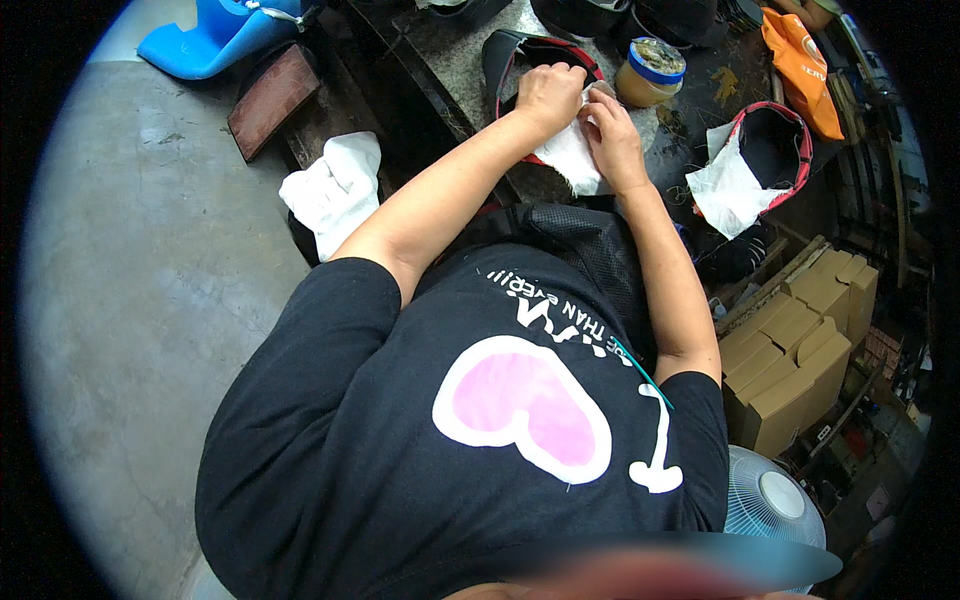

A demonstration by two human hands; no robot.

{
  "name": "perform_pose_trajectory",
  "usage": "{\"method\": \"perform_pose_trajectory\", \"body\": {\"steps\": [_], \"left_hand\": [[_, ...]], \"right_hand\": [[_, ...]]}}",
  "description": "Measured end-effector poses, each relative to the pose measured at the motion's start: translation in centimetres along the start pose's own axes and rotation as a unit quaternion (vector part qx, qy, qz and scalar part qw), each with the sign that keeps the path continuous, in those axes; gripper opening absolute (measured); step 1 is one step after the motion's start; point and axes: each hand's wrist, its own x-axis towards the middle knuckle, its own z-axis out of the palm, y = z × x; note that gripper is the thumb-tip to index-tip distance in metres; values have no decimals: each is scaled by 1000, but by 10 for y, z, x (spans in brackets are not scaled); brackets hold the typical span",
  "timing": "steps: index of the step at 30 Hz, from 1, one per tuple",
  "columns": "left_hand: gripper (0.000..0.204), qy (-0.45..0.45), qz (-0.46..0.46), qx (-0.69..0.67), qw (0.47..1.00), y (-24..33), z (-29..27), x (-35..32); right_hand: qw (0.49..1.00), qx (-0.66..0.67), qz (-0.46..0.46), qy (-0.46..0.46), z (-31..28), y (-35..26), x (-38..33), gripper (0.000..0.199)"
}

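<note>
My left hand [550, 100] is closed at the red edge of a black, open-topped piece with red trim [496, 72], which looks like a shoe upper. Its curled fingers hide just what they pinch. Close beside it, my right hand [614, 142] has bent fingers pressed on a white cloth piece [572, 160] that hangs from the black piece toward me. Just beyond my right hand stands a jar of yellowish paste [645, 80] with a blue rim. To the right lies a similar black piece with red trim [803, 150], a white cloth flap [730, 192] spread from it.
More black pieces [580, 18] lie at the table's far side. An orange bag [803, 75] is at the far right. White cloth [338, 190] lies left of my forearm, near a reddish-brown block [273, 100] and blue plastic [215, 40]. Cardboard boxes [800, 345] and a fan [775, 490] stand right.
</note>
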Motion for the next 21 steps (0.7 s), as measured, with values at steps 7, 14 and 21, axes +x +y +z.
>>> {"method": "perform_pose_trajectory", "body": {"steps": [7, 14, 21], "left_hand": [[13, 12, -89, -87, 992, -12, 9, 6], [21, -16, -38, -122, 992, -11, 9, -1], [15, 35, -65, -182, 981, -14, 5, -14]], "right_hand": [[1000, 1, -4, -6, -4, -2, -1, 20], [999, -35, -6, -33, -7, 0, 9, 20], [994, 3, 50, -100, -14, 9, 24, 16]]}}
